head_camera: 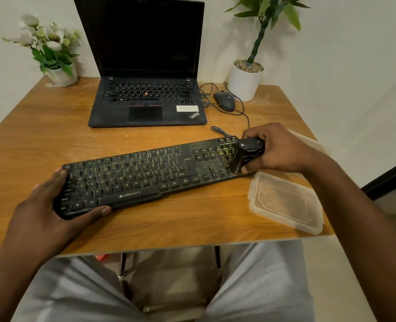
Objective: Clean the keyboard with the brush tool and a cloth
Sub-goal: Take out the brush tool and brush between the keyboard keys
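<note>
Upper left of frame I see a white pot of pale flowers (61, 74) on the back corner of the wooden table (41, 135). Lower left, the left hand (50, 203) grasps the left end of the keyboard (146, 175): thumb along the front edge, fingers wrapped over the far-left side by the top corner. The keyboard is black, marked ZEBRONICS, lying flat across the middle of the table, slanted so its right end sits higher in frame. Behind it, upper centre, is an open black laptop (147, 98) with a dark screen. Right of the laptop is a black mouse (224, 100) with its cable looping on the table, then a white pot with pebbles and a green plant (245, 80). At the right end of the keyboard the right hand (279, 149) is clenched round the black brush tool (248, 154), fingers over the top, thumb at the near side. The tool rests on the number-pad keys, and the keys just left of it show a yellowish glow. I can't tell the bristles apart from the body. Lower right, a clear plastic container (285, 203) lies at the table edge, just beside the keyboard's right end. At the bottom of frame are grey trousers (262, 287).
</note>
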`<control>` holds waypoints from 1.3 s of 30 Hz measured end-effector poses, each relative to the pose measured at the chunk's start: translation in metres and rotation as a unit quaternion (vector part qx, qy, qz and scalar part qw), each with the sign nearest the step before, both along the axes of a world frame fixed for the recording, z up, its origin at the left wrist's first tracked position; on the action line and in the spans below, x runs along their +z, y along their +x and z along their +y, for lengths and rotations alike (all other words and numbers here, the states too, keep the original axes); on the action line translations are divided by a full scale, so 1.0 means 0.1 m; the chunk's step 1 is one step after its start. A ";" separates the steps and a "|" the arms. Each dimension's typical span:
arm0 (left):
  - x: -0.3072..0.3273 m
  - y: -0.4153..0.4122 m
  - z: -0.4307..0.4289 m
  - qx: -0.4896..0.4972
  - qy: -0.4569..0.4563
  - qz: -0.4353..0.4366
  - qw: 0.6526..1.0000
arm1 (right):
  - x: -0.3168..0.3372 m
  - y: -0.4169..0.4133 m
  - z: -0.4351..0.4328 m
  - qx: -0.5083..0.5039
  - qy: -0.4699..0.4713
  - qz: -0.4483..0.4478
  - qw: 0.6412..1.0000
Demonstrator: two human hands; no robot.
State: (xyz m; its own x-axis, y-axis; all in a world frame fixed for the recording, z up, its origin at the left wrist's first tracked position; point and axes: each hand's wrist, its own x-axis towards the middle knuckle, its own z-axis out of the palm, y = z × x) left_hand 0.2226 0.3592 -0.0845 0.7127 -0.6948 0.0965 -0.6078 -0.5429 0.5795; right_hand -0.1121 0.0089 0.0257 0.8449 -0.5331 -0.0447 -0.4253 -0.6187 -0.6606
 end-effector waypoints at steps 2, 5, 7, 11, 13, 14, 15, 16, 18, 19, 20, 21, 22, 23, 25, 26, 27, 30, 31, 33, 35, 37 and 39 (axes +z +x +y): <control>0.00 0.00 0.00 0.000 -0.002 -0.001 1.000 | -0.04 0.07 0.09 0.007 0.020 -0.009 1.000; -0.02 0.00 0.00 0.002 -0.008 0.000 1.000 | -0.07 0.12 0.14 0.021 0.011 -0.017 1.000; -0.02 0.01 0.01 0.003 -0.008 -0.001 1.000 | -0.06 0.04 0.12 0.017 0.005 -0.011 1.000; 0.00 -0.02 0.00 -0.004 -0.017 -0.003 1.000 | -0.03 -0.19 0.01 -0.008 -0.030 -0.006 0.999; 0.01 -0.03 0.00 -0.013 -0.028 -0.003 1.000 | -0.02 -0.24 -0.02 -0.014 -0.047 -0.012 0.999; 0.01 -0.03 -0.01 -0.014 -0.029 -0.006 0.999 | -0.03 -0.23 -0.02 -0.016 -0.049 -0.014 0.999; 0.01 -0.03 -0.01 -0.014 -0.029 -0.007 0.999 | -0.03 -0.21 -0.01 -0.017 -0.045 -0.018 0.999; 0.01 -0.03 -0.01 -0.012 -0.028 -0.006 1.000 | -0.05 -0.18 0.02 -0.015 -0.036 -0.023 0.999; -0.02 -0.01 -0.01 -0.006 -0.025 -0.001 1.000 | -0.08 -0.08 0.10 -0.001 -0.019 -0.033 0.999; -0.02 0.00 -0.01 -0.002 -0.023 0.001 1.000 | -0.11 -0.03 0.14 0.008 -0.011 -0.038 0.999; -0.03 0.00 -0.01 -0.001 -0.020 0.002 1.000 | -0.13 0.01 0.17 0.016 -0.006 -0.042 0.999; -0.02 0.00 -0.01 -0.003 -0.017 0.001 1.000 | -0.14 0.04 0.18 0.018 -0.003 -0.043 0.999; -0.01 -0.01 -0.02 -0.008 -0.017 0.001 1.000 | -0.14 0.04 0.18 0.016 -0.003 -0.042 0.999; 0.01 -0.03 -0.02 -0.009 -0.017 0.001 1.000 | -0.14 0.04 0.17 0.013 -0.002 -0.040 0.999; 0.03 -0.05 -0.01 -0.007 -0.022 0.006 1.000 | -0.13 -0.01 0.14 0.008 -0.004 -0.038 0.999; 0.04 -0.06 -0.01 -0.007 -0.024 0.009 1.000 | -0.12 -0.03 0.13 0.005 -0.007 -0.037 0.999; 0.06 -0.06 0.00 -0.009 -0.023 0.010 1.000 | -0.11 -0.05 0.13 0.003 -0.010 -0.034 0.999; 0.09 -0.08 0.00 -0.023 -0.008 -0.018 1.000 | -0.10 -0.06 0.14 0.002 -0.010 -0.034 0.999; 0.12 -0.09 0.00 -0.032 -0.003 -0.033 0.999 | -0.10 -0.05 0.14 0.003 -0.009 -0.034 0.999; 0.16 -0.15 -0.03 -0.057 0.002 -0.067 0.996 | -0.10 -0.03 0.15 0.003 -0.006 -0.034 0.999; 0.19 -0.23 -0.09 -0.090 0.006 -0.092 0.992 | -0.11 -0.01 0.17 0.005 -0.002 -0.032 0.999; 0.22 -0.33 -0.21 -0.125 0.001 -0.106 0.987 | -0.11 0.01 0.18 0.010 -0.005 -0.026 1.000; 0.26 -0.45 -0.36 -0.156 -0.010 -0.113 0.981 | -0.08 0.03 0.19 0.016 -0.011 -0.018 1.000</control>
State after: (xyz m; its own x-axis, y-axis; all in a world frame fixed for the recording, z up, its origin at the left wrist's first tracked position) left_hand 0.1774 0.3234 -0.0585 0.4244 -0.8721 0.2436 -0.8566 -0.2995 0.4201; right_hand -0.1088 0.0284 0.0174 0.8620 -0.5069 -0.0019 -0.3814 -0.6461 -0.6611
